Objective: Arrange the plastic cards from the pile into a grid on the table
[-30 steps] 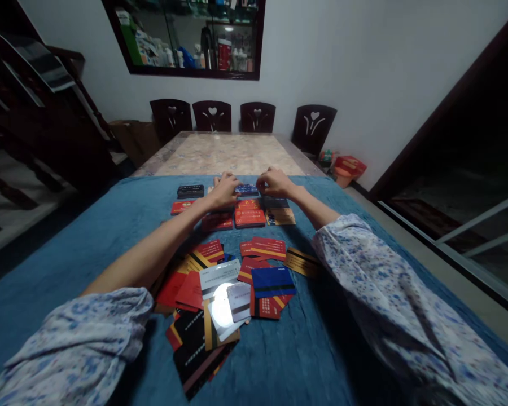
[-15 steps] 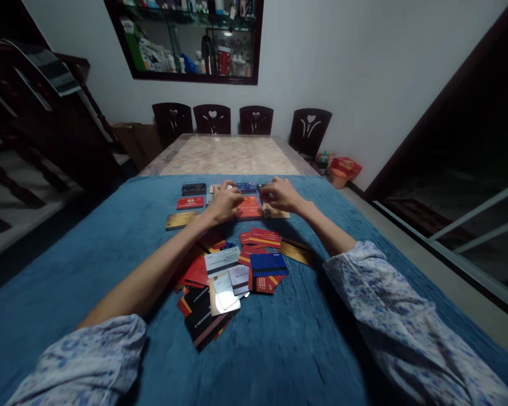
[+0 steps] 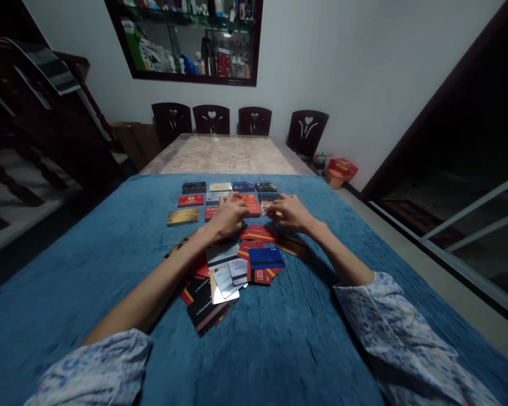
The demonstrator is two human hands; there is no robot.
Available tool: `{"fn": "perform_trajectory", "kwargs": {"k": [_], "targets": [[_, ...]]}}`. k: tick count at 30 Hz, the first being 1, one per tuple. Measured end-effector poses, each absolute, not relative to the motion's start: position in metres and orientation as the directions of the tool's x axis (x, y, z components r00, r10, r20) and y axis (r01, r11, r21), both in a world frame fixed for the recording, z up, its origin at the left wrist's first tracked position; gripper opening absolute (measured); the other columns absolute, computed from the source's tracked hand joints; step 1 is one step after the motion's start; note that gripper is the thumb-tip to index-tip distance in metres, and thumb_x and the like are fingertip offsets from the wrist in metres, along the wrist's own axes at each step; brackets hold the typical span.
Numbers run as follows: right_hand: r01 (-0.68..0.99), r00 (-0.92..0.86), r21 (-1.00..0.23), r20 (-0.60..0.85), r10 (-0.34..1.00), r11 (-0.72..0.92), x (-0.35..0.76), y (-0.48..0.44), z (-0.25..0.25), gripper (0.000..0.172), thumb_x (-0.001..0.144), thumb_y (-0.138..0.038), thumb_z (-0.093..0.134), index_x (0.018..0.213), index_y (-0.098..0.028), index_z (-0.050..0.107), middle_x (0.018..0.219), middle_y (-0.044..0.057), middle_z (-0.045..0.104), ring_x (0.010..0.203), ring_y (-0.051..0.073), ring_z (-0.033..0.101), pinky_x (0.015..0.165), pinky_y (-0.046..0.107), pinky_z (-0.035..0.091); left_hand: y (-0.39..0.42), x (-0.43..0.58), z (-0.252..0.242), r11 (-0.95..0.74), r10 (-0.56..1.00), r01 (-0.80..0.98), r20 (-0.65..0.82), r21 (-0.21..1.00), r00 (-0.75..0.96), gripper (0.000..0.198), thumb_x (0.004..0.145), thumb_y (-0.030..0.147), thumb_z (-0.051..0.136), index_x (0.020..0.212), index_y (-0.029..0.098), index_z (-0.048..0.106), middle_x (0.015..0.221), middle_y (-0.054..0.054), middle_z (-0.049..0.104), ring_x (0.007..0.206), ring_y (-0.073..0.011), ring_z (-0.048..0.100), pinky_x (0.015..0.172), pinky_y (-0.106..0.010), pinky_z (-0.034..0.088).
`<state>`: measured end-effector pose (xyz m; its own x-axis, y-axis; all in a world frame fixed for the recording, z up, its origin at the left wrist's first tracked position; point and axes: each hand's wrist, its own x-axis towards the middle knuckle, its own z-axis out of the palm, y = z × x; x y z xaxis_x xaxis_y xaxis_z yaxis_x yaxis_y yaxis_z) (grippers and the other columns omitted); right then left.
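Note:
My left hand (image 3: 231, 216) is over the front rows of card stacks, its fingers bent beside a red stack (image 3: 249, 204). My right hand (image 3: 290, 213) has curled fingertips at a gold and black stack (image 3: 265, 206); whether it grips a card cannot be made out. Farther back lie black (image 3: 194, 187), pale gold (image 3: 220, 186) and blue (image 3: 243, 186) stacks. A gold card stack (image 3: 183, 216) is at the left, below a red one (image 3: 191, 200). Nearer me spreads a loose pile with a blue card (image 3: 266, 257), a silver card (image 3: 222, 256) and a black card (image 3: 211, 312).
A blue cloth (image 3: 279, 349) covers the near part of the table, with the marble top (image 3: 232, 153) bare beyond it. Dark chairs (image 3: 211, 119) stand at the far end. A cardboard box (image 3: 138, 141) is on the left, a red bag (image 3: 342, 167) on the right.
Both my hands have come back nearer to me from the farther stacks, uncovering the back row. My right hand has also shifted slightly right.

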<state>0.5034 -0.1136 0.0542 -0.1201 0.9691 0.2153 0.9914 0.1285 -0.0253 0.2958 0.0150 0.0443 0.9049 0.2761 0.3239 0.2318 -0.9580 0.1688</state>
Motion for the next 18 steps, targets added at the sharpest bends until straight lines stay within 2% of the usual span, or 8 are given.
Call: {"fn": "perform_trajectory", "kwargs": {"k": [4,9,18], "targets": [[0.990,-0.127,-0.032,0.192,0.973,0.135,0.499,-0.122,0.055,0.021,0.090,-0.022,0.055,0.096,-0.021,0.075,0.104,0.010,0.076,0.098,0.026,0.051,0.077,0.035,0.026,0.010,0.294,0.042,-0.964,0.241,0.197,0.277,0.177,0.930,0.024,0.083,0.011,0.055,0.091,0.020,0.076,0.109,-0.011,0.075,0.132,-0.0375,0.040,0.100,-0.058,0.032],[0.992,-0.117,-0.041,0.080,0.990,0.121,0.494,-0.130,0.059,0.023,0.087,-0.024,0.062,0.106,-0.022,0.075,0.107,0.010,0.075,0.104,0.027,0.052,0.080,0.035,0.028,0.004,0.292,0.041,-0.965,0.202,0.167,0.170,0.200,0.965,0.017,0.087,0.018,0.060,0.094,0.020,0.075,0.114,-0.010,0.075,0.132,-0.0374,0.039,0.100,-0.057,0.033],[0.987,-0.157,0.016,-0.020,0.987,0.157,0.492,-0.133,0.056,0.031,0.089,-0.043,0.064,0.111,-0.024,0.074,0.116,0.013,0.071,0.115,0.032,0.050,0.080,0.036,0.032,-0.005,0.292,0.043,-0.957,0.187,0.165,0.076,0.238,0.979,0.014,0.087,0.015,0.059,0.090,0.019,0.071,0.118,-0.009,0.072,0.135,-0.0367,0.038,0.103,-0.061,0.031]]}}
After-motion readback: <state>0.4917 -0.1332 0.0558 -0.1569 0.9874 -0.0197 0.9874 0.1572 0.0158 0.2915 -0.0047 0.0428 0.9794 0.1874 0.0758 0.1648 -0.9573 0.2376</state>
